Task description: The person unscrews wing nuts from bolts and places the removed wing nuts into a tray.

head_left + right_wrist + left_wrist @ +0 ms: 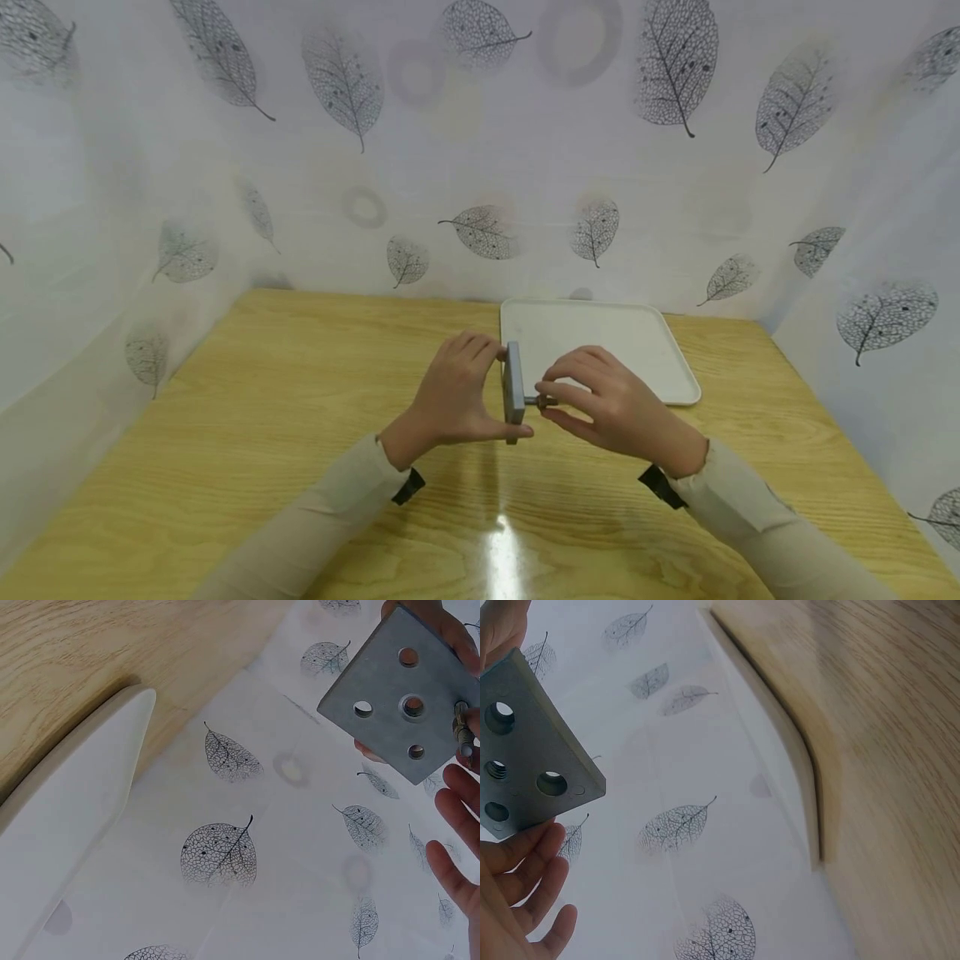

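As you read across the worktop [315, 375] from left to right, your pale left sleeve [322, 508] comes first, with a black band at its cuff. Next is your left hand [459, 392], its fingers gripping a grey metal plate [513, 383] by opposite edges, the thumb at the near edge. Held above the worktop, the plate stands upright and edge-on to you; the wrist views show round holes through its face. At its right face is a metal bolt [542, 401], pointing toward the plate; you cannot tell how far, if at all, its tip enters a hole. Beyond lies a white tray [600, 329], flat on the worktop near the leaf-printed backdrop [465, 158]. In front of the tray, your right hand [611, 408] pinches the bolt's outer end between curled fingers, followed rightmost by your right sleeve [765, 508].
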A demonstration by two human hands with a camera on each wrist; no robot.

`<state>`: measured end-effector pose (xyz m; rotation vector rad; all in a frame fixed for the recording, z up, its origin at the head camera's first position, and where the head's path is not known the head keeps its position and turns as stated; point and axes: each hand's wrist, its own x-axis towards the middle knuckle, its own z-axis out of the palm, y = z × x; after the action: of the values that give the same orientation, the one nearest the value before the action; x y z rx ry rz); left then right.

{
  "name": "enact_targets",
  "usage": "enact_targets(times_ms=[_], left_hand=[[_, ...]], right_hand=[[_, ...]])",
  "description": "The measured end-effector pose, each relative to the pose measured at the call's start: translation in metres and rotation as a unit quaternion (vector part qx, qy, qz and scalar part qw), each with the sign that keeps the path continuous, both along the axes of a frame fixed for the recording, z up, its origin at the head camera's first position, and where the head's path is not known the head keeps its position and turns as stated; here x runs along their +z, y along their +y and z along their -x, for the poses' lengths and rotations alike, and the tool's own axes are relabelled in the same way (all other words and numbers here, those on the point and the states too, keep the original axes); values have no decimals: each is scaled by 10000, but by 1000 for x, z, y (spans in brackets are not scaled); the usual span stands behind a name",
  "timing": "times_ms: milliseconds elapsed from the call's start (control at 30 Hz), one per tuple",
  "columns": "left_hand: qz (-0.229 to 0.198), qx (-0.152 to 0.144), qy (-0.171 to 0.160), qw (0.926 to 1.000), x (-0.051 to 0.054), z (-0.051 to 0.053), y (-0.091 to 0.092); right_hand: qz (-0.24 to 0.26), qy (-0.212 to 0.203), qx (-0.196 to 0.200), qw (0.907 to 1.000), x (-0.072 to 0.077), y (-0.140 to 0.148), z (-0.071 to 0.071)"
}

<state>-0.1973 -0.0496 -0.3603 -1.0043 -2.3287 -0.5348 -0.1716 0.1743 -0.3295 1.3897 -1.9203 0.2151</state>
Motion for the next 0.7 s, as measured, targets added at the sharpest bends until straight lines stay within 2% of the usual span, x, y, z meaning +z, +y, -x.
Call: enact_targets(times_ms=[333, 700], left_hand=[[-18, 8, 2, 10000, -1, 1, -1], [-69, 3, 68, 10000, -2, 2, -2]], right_hand=[[29, -157, -50, 9999, 0, 1, 1], [96, 37, 323, 9994, 0, -1, -4]])
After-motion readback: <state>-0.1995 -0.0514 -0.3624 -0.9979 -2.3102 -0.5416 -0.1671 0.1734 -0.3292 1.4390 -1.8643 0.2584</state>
